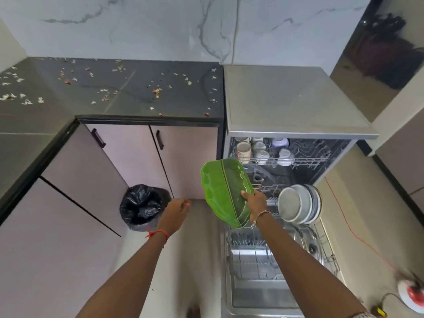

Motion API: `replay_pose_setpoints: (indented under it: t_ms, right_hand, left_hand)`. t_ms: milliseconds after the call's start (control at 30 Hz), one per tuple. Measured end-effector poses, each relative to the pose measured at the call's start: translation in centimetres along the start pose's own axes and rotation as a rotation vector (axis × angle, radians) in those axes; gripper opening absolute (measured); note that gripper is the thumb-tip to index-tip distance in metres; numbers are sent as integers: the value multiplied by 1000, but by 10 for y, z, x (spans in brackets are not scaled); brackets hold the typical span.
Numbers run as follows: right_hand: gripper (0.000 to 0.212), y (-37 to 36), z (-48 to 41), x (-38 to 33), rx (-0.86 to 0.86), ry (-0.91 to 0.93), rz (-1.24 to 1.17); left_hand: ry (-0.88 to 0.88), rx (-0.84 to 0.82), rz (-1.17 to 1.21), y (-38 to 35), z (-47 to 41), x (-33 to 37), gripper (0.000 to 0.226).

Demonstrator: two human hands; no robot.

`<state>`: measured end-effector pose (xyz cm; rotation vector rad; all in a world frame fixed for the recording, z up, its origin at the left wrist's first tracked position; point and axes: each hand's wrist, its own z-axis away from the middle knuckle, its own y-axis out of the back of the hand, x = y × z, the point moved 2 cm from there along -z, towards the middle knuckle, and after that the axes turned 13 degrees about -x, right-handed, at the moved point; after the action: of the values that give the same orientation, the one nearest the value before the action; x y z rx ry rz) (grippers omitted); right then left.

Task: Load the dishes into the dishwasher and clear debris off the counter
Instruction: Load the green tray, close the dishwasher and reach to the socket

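The right hand (254, 203) pinches the glossy green leaf-shaped plate (223, 187), long axis slanting, just above the wire lower dishwasher rack (252, 260) (left hand (176, 211) hangs loose, empty).

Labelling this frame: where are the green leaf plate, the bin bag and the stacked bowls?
green leaf plate (223, 187), head view, its middle
bin bag (142, 204), head view, black liner
stacked bowls (291, 203), head view, front bowl
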<state>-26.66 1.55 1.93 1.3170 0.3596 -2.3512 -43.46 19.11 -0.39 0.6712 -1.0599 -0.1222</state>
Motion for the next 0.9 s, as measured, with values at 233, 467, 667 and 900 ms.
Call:
replay_pose_setpoints:
  t_ms: [233, 467, 667, 900]
  right_hand:
    - [25, 78, -10, 19, -20, -38, 9]
    - [20, 160, -39, 36, -74, -79, 75]
    - [21, 215, -61, 54, -114, -116, 78]
    - [23, 245, -82, 82, -123, -158, 76]
  left_hand:
    - [92, -49, 98, -82, -20, 34, 15]
    - [144, -65, 178, -170, -27, 93, 22]
    - [168, -94, 305, -238, -33, 122, 20]
    - [268, -148, 544, -286, -48, 133, 27]
